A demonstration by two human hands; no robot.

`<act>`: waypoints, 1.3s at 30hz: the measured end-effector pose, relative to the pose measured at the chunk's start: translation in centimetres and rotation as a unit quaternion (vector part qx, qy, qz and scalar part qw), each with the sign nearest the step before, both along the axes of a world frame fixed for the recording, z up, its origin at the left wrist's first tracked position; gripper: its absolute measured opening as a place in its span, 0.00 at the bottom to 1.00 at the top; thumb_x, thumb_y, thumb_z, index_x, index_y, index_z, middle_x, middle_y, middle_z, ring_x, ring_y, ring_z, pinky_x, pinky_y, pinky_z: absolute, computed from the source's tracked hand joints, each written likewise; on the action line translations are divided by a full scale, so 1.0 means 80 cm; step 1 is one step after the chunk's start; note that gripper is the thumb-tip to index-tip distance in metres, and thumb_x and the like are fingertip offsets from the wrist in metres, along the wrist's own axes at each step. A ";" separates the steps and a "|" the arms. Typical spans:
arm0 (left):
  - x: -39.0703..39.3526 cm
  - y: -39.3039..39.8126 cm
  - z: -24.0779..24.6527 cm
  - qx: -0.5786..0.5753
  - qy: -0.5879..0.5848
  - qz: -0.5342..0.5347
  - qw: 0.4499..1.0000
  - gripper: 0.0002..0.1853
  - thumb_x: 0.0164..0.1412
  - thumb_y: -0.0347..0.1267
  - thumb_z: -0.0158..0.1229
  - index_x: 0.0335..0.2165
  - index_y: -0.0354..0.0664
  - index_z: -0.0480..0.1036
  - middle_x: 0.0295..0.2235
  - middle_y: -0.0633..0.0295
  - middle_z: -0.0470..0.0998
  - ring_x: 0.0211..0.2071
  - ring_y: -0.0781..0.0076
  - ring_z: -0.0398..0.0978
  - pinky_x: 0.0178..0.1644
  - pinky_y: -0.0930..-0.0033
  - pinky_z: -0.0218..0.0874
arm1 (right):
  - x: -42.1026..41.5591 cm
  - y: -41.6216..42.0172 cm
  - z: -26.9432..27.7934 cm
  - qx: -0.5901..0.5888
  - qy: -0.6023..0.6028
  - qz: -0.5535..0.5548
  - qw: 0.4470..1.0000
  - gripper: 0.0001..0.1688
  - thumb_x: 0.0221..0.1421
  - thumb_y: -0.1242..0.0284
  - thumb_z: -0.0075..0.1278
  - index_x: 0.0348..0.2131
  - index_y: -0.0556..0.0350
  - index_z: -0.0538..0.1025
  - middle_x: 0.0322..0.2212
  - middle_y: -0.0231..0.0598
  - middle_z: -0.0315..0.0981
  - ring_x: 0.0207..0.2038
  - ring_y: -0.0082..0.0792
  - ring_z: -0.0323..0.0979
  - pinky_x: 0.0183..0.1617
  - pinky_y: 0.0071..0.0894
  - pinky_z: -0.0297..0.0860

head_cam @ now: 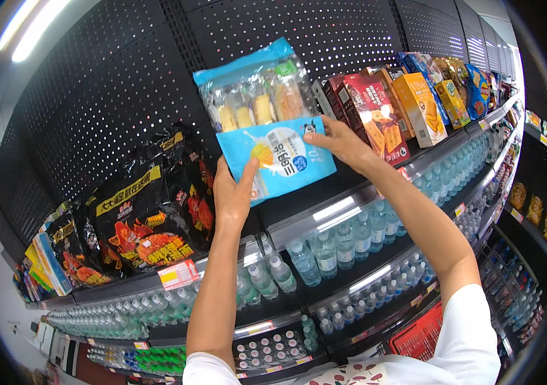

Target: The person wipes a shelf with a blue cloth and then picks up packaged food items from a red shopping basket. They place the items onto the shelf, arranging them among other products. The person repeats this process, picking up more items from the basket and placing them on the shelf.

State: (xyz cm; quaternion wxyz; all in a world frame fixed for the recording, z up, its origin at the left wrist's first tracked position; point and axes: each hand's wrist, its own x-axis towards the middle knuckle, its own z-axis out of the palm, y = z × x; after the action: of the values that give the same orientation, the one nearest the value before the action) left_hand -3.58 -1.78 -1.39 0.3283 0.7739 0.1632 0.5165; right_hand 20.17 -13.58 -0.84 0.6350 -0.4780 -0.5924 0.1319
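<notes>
Both hands hold up a blue snack bag with a clear window (pixel 273 130), through which several wrapped pale pieces show. My left hand (pixel 235 192) grips its lower left edge, the thumb lying on the front. At its right edge, my right hand (pixel 338 142) has the thumb on the printed front and the fingers behind. The bag is tilted, above the top shelf's front edge. To its left stand large black snack bags (pixel 146 216). A red biscuit box (pixel 374 118) and a yellow biscuit box (pixel 420 108) stand to its right.
Behind is a black perforated back panel (pixel 134 72). Under the top shelf are rows of bottled water (pixel 345 245) and smaller bottles (pixel 369 301). Price tags (pixel 177 274) line the shelf edges. A red shopping basket (pixel 415 334) is low at the right, beyond my right arm.
</notes>
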 end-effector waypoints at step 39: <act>-0.015 -0.111 -0.030 0.292 0.042 0.248 0.923 0.37 0.63 0.30 0.57 0.65 0.30 0.51 0.63 0.39 0.58 0.62 0.41 0.58 0.65 0.47 0.46 | -0.068 -0.115 -0.047 0.197 -0.230 -0.272 0.913 0.31 0.59 0.74 0.54 0.59 0.62 0.64 0.54 0.52 0.67 0.57 0.52 0.64 0.62 0.45 0.62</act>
State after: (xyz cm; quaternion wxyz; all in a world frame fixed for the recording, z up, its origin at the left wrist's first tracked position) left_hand -4.75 -10.65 -3.79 -0.0576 0.7914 0.2057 0.5727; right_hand 14.74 -22.79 -4.59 0.5739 -0.5024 -0.5834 -0.2789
